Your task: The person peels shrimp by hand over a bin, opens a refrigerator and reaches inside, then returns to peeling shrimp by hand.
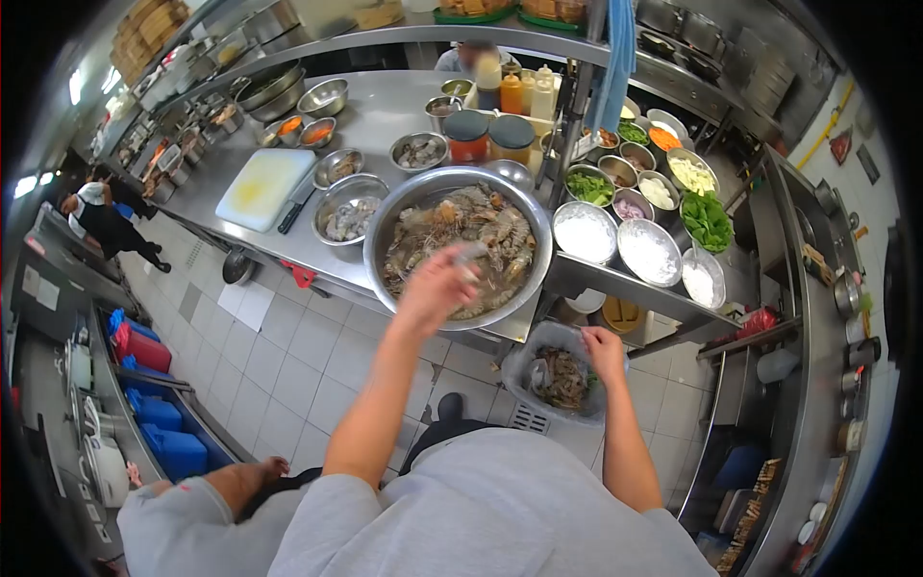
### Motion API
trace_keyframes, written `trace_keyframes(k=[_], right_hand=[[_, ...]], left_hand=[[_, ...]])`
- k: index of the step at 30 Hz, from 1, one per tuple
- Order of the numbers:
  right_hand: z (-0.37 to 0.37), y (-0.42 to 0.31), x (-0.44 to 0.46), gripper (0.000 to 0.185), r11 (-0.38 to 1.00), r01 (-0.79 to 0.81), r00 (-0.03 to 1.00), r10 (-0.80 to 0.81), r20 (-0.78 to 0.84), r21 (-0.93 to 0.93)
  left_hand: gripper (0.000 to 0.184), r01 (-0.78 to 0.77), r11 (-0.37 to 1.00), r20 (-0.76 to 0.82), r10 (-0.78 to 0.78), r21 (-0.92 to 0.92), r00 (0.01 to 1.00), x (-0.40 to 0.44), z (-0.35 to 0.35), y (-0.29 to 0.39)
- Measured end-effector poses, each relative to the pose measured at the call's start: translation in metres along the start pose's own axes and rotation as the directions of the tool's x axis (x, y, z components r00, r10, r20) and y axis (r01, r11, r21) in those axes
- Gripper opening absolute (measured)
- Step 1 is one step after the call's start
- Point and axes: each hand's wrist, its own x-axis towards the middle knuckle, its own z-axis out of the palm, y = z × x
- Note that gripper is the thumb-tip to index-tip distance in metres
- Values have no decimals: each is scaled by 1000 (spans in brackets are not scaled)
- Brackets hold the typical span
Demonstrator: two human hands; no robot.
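Left hand: over the near half of the big basin; thumb and fingers clamped on a small grey shrimp, blurred.
Right hand: at the far right rim of the waste bin, thumb and fingertips drawn together; can't tell if anything is between them.
Big basin: steel, at the counter's near edge, loaded with a heap of unpeeled shrimp.
Waste bin: plastic-lined, below the counter, right of the basin; shrimp shells inside.
Peeled shrimp: in a steel bowl just left of the basin.
Cutting board: white, yellow stain, farther left; knife along its right side.
Jars: two, dark-lidded, just beyond the basin; squeeze bottles behind them.
Right-hand station: bowls of white powder on its near side, lettuce farther right.
Co-workers: one in a black apron, far left on the floor; one in a grey sleeve, near left.
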Motion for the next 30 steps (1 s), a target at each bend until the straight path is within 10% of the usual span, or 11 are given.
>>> trace_keyframes(k=[7, 9, 10, 13, 22, 30], right_hand=[[-26, 121, 6, 33, 942, -61, 998, 58, -20, -329], [-30, 137, 5, 41, 881, 57, 996, -84, -35, -469], [-28, 130, -3, 46, 858, -7, 999, -13, -36, -514], [-25, 127, -19, 51, 824, -107, 993, 114, -23, -556], [-9, 106, -25, 39, 909, -198, 941, 282, 189, -367], [13, 49, -15, 35, 981, -159, 974, 174, 147, -107]], left_hand=[[52, -188, 811, -326, 419, 554, 848, 47, -159, 95], [55, -16, -207, 183, 820, 978, 543, 72, -216, 82], [50, 11, 63, -53, 711, 998, 701, 48, -170, 85], [30, -6, 227, -79, 367, 974, 927, 35, -135, 53], [24, 242, -71, -220, 236, 968, 947, 88, -137, -9], [52, 78, 394, -105, 47, 916, 993, 75, -140, 51]])
